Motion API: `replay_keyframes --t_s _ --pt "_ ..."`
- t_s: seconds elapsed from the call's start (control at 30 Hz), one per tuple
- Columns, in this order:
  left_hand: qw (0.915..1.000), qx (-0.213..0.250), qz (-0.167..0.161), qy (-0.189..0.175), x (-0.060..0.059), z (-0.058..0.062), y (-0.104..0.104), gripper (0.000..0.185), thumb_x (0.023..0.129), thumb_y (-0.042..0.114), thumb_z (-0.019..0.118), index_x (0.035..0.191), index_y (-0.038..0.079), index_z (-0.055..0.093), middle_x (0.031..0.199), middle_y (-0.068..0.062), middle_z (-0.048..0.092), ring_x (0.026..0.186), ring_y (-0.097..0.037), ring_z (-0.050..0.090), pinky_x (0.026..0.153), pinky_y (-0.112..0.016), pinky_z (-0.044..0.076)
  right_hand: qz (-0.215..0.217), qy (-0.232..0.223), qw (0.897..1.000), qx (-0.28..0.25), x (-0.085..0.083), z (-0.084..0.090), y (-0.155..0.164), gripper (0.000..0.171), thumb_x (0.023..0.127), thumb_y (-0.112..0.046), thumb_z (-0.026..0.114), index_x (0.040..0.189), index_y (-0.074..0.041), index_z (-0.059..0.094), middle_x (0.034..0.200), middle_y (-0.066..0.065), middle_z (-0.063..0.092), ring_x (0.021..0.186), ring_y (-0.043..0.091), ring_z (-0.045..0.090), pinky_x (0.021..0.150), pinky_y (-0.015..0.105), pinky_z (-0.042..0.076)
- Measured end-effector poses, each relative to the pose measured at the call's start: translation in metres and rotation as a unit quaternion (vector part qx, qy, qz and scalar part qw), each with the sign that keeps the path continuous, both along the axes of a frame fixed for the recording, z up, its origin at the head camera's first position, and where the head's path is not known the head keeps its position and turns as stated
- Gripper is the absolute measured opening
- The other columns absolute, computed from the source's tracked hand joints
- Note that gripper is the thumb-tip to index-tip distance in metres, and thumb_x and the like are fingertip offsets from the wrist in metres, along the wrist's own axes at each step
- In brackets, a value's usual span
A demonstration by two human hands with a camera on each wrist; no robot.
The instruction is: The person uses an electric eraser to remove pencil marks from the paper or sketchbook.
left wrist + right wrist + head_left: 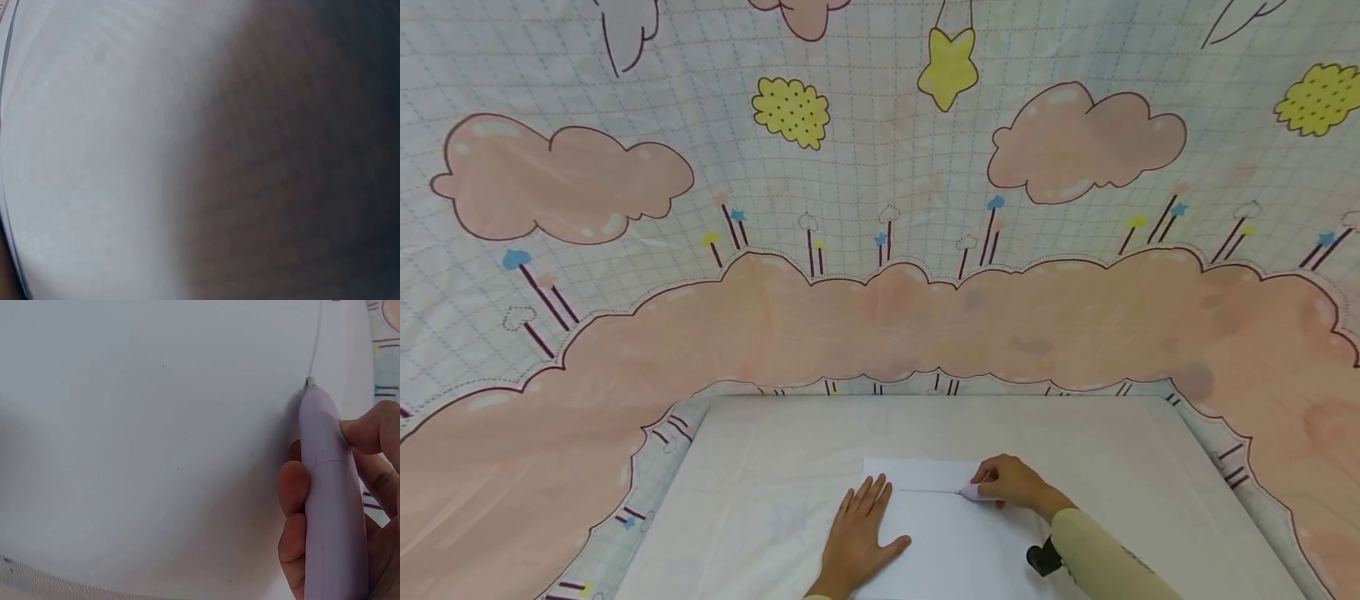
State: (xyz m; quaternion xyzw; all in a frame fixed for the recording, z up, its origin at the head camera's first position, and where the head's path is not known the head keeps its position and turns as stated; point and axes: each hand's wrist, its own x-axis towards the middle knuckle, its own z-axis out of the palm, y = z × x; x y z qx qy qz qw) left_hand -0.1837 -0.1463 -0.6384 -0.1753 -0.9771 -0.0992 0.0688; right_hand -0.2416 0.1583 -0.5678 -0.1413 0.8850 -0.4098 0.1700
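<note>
A white sheet of paper [951, 550] lies on the table in the head view. My left hand [859, 533] rests flat on its left side, fingers stretched forward and thumb out to the right. In the left wrist view, a blurred dark shape beside white covers much of the picture. My right hand [1011, 481] grips a thick lilac pen [331, 487] with a slim metal tip, thumb on one side and fingers curled round the other. The tip is at the paper, at the right end of a thin grey line [925, 491] running across the sheet's upper part.
The table [760, 467] has a plain white cover and stretches out on both sides of the paper. Behind and beside it hangs a cloth [850, 325] printed with clouds and stars. A black wrist camera [1043, 557] sits at the right sleeve [1105, 554].
</note>
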Motion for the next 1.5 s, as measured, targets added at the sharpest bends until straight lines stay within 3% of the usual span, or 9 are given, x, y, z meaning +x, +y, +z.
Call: replay_keyframes --t_s 0.3,1.5 --pt "1.0 0.006 0.0 0.004 0.0004 0.0032 -0.0001 0.09 0.085 0.078 0.044 0.15 0.017 0.042 0.159 0.002 0.034 0.147 -0.023 0.03 0.12 -0.047 0.025 -0.01 0.001 1.0 0.008 0.0004 0.0015 0.0017 0.013 0.086 -0.012 0.069 0.097 -0.006 0.072 0.08 0.001 0.062 0.06 0.016 0.056 0.053 0.027 0.047" --pt "0.9999 0.002 -0.001 0.013 -0.0003 -0.005 -0.0009 0.092 0.085 0.081 0.038 0.151 0.018 0.041 0.16 0.003 0.033 0.148 -0.022 0.029 0.12 -0.046 0.024 -0.021 -0.009 0.999 0.035 -0.0018 0.0003 -0.0026 0.011 0.085 -0.014 0.07 0.094 -0.009 0.072 0.079 -0.001 0.062 0.061 0.014 0.057 0.053 0.025 0.046"
